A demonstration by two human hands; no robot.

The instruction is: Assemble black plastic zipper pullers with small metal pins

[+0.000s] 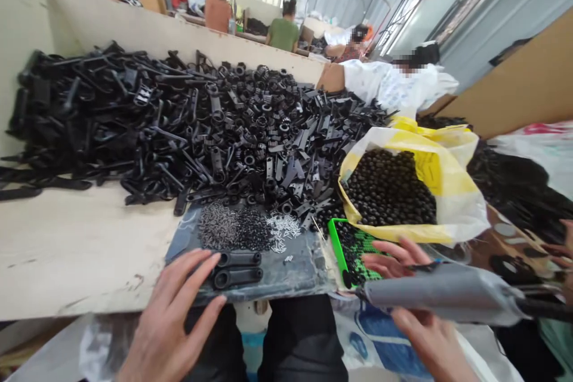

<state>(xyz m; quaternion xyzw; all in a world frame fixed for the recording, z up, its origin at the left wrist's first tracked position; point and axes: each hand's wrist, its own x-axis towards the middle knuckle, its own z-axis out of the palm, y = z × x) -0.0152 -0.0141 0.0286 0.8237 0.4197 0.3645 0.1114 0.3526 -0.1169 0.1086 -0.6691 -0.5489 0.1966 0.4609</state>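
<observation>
My left hand (179, 316) is open, its fingers spread beside two black plastic handle-like parts (238, 277) with round ends. These parts lie side by side at the front of the grey work board (286, 280). An electric screwdriver (441, 293) with a grey body lies level in my right hand (430, 331), between the thumb below and the fingers behind it. Its tip points left. Behind the black parts are small heaps of grey screws (218, 224), black pieces (253, 230) and silver pins (284, 228). Right of the board sits a green tray (338, 245) holding small black pieces.
Black plastic parts (179, 125) are piled high across the back of the table (89, 239). A yellow and white bag (461, 185) of round black pieces stands behind the green tray. Several people sit farther back. Another person's hand (561, 250) shows at the right edge.
</observation>
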